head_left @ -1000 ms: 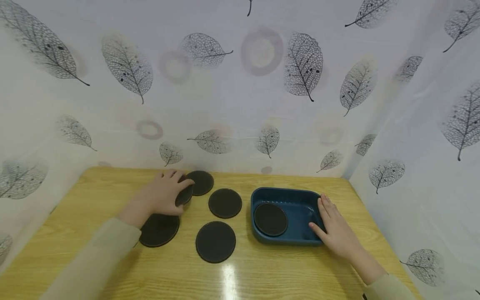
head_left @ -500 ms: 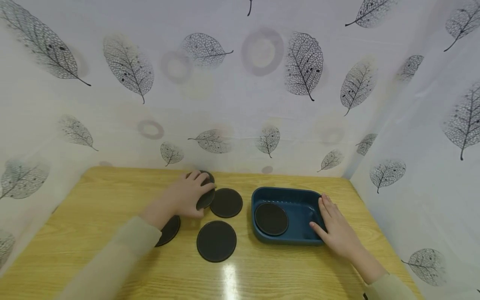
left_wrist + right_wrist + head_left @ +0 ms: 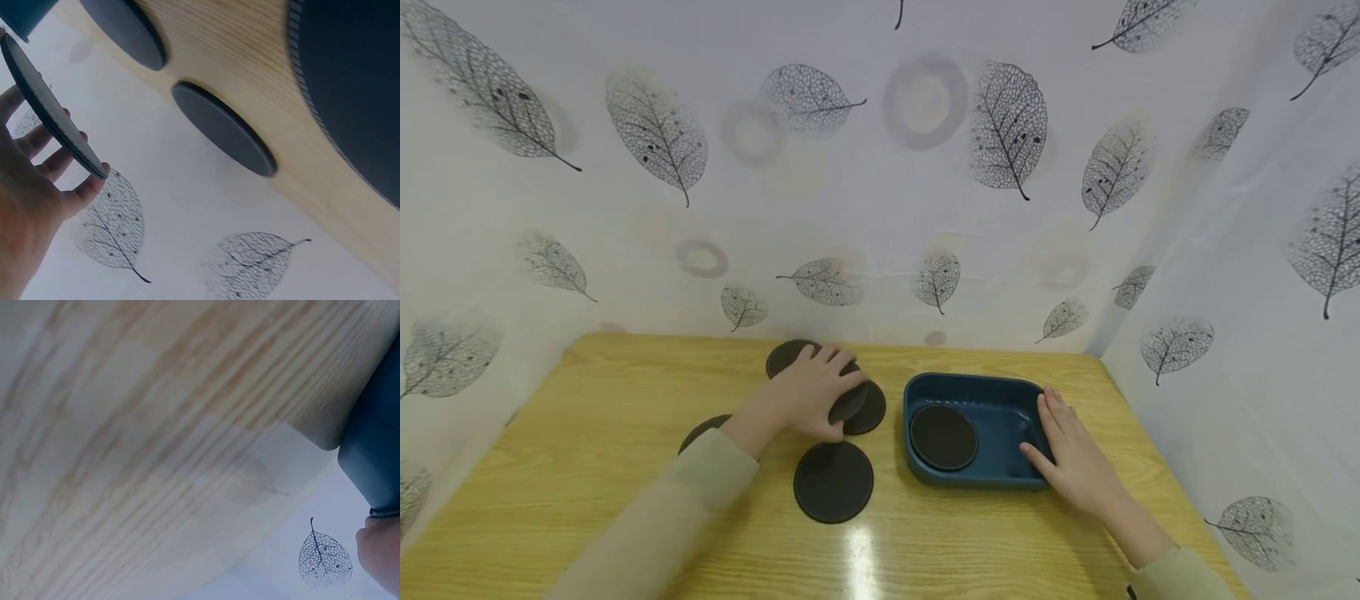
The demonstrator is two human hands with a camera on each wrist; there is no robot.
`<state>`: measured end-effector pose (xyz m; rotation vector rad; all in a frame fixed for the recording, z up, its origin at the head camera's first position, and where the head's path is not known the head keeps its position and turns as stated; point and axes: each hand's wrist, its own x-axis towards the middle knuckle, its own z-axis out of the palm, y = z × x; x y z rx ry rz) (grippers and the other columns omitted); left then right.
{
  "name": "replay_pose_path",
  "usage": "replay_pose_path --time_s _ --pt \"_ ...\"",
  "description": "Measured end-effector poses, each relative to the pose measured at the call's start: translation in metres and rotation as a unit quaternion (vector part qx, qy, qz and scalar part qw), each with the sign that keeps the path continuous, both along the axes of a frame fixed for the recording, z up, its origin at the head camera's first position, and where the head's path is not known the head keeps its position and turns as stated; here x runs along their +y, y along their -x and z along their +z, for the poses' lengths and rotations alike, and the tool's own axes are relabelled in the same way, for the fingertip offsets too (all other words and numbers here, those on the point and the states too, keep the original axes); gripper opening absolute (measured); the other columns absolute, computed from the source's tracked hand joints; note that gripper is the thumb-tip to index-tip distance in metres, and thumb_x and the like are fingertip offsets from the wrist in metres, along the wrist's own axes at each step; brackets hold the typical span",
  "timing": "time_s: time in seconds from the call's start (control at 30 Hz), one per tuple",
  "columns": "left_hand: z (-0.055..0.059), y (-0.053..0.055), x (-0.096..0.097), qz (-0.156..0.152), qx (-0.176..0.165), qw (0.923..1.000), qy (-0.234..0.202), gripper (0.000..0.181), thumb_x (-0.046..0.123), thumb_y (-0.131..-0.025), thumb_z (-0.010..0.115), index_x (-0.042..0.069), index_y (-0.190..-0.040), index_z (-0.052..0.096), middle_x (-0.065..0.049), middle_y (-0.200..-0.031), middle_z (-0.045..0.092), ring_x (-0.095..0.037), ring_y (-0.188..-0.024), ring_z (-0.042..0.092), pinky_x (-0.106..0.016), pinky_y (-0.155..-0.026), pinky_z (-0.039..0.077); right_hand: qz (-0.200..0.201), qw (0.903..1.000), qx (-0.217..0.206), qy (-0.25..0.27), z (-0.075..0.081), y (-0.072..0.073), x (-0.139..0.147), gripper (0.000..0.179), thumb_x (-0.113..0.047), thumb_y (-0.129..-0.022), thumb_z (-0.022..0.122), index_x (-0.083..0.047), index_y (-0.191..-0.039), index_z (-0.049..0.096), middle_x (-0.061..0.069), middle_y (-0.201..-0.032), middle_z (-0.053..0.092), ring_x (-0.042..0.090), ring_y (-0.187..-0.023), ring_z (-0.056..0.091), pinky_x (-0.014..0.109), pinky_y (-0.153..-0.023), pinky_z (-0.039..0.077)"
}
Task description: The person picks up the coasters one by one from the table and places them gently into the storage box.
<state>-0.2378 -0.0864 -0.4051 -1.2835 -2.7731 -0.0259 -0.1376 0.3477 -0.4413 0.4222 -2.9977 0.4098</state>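
Note:
My left hand (image 3: 812,394) holds a round black coaster (image 3: 53,109) by its edge, raised above the table and tilted, with the thumb and fingers spread round the rim. Beneath it in the head view a second coaster (image 3: 874,410) lies partly covered. Another coaster (image 3: 784,357) sits behind the hand, one (image 3: 833,483) lies in front, and one (image 3: 703,430) is mostly hidden by the left sleeve. To the right stands a dark blue rectangular container (image 3: 977,483) with a coaster (image 3: 943,437) inside. My right hand (image 3: 1071,462) rests on its right rim, fingers straight, thumb over the inner side.
The wooden table (image 3: 602,392) is bordered at the back and right by a white leaf-print cloth (image 3: 865,192). A bright light reflection shows near the table's front. The container's right half shows its bare floor (image 3: 1000,446).
My left hand has moved right with the held coaster, passing the back coaster to hover above the middle one. The front-left coaster is now mostly behind the sleeve. My right hand stays put.

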Motion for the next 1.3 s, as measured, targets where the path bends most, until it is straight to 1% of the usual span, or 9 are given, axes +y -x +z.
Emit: replay_pose_path --time_s 0.2,0.4,0.53,0.67,0.77,0.87,1.0,1.1,1.3 --pt "0.005 -0.002 0.017 -0.024 0.015 0.9996 0.008 0.076 0.046 -0.082 0.075 0.024 -0.152 0.056 -0.014 -0.149 0.053 -0.037 -0.136 0.051 -0.061 -0.099 0.049 -0.001 1.0 0.003 -0.002 0.0 0.001 0.0 0.087 -0.04 -0.107 0.06 0.011 -0.165 0.019 0.029 -0.175 0.012 0.048 -0.162 0.016 0.043 -0.137 0.002" --pt "0.007 -0.005 0.032 -0.042 0.031 0.9986 0.0 0.073 0.046 -0.082 0.072 0.025 -0.151 0.057 -0.013 -0.152 0.053 -0.036 -0.136 0.051 -0.06 -0.101 0.049 0.0 1.0 0.005 -0.004 0.0 0.001 -0.001 0.086 -0.04 -0.107 0.059 0.011 -0.164 0.02 0.03 -0.175 0.013 0.049 -0.162 0.016 0.038 -0.136 -0.001" --pt "0.007 -0.007 0.044 -0.053 0.038 0.9979 -0.007 0.075 0.047 -0.082 0.072 0.026 -0.152 0.057 -0.012 -0.153 0.053 -0.035 -0.137 0.051 -0.059 -0.103 0.049 0.0 1.0 0.006 -0.002 0.001 0.001 -0.001 0.086 -0.039 -0.107 0.06 0.012 -0.164 0.02 0.03 -0.175 0.013 0.049 -0.162 0.016 0.038 -0.136 -0.001" --pt "0.008 -0.006 0.056 -0.061 0.032 0.9976 -0.012 0.079 0.05 -0.08 0.074 0.028 -0.154 0.055 -0.011 -0.152 0.053 -0.033 -0.137 0.05 -0.056 -0.101 0.048 0.0 1.0 0.007 -0.005 0.0 0.002 0.0 0.086 -0.038 -0.107 0.061 0.012 -0.164 0.021 0.031 -0.174 0.014 0.048 -0.162 0.016 0.038 -0.136 -0.002" --pt "0.009 -0.006 0.067 -0.067 0.031 0.9973 -0.009 0.08 0.052 -0.081 0.072 0.029 -0.155 0.053 -0.009 -0.154 0.052 -0.031 -0.138 0.049 -0.053 -0.101 0.047 0.0 1.0 0.007 -0.006 -0.001 0.002 0.0 0.086 -0.04 -0.107 0.06 0.012 -0.164 0.02 0.03 -0.175 0.013 0.048 -0.162 0.016 0.036 -0.136 -0.003" --pt "0.011 -0.008 0.079 -0.073 0.031 0.9969 -0.001 0.08 0.054 -0.083 0.07 0.032 -0.157 0.05 -0.006 -0.154 0.051 -0.029 -0.139 0.048 -0.051 -0.101 0.047 0.0 1.0 0.007 -0.005 -0.002 0.002 0.001 0.086 -0.041 -0.108 0.059 0.012 -0.164 0.02 0.03 -0.175 0.012 0.048 -0.162 0.016 0.038 -0.136 -0.002" --pt "0.013 -0.01 0.098 -0.081 0.028 0.9964 0.006 0.079 0.056 -0.085 0.071 0.034 -0.158 0.048 -0.005 -0.156 0.049 -0.027 -0.141 0.048 -0.049 -0.103 0.047 0.0 1.0 0.007 -0.005 -0.003 0.002 0.002 0.086 -0.042 -0.108 0.058 0.012 -0.164 0.021 0.03 -0.175 0.012 0.047 -0.163 0.015 0.037 -0.136 -0.003" --pt "0.011 -0.012 0.112 -0.084 0.026 0.996 0.012 0.079 0.057 -0.087 0.07 0.034 -0.159 0.047 -0.004 -0.158 0.047 -0.027 -0.143 0.046 -0.049 -0.106 0.046 0.001 1.0 0.007 -0.004 -0.003 0.001 0.002 0.086 -0.042 -0.108 0.058 0.011 -0.164 0.021 0.03 -0.175 0.013 0.047 -0.163 0.015 0.035 -0.136 -0.004" --pt "0.006 -0.013 0.133 -0.094 0.029 0.9949 0.022 0.078 0.061 -0.089 0.067 0.034 -0.16 0.046 -0.005 -0.16 0.045 -0.027 -0.145 0.045 -0.049 -0.108 0.046 0.002 0.9999 0.011 0.0 -0.003 0.001 0.001 0.086 -0.042 -0.108 0.058 0.012 -0.164 0.022 0.032 -0.173 0.016 0.048 -0.163 0.016 0.04 -0.137 0.0"
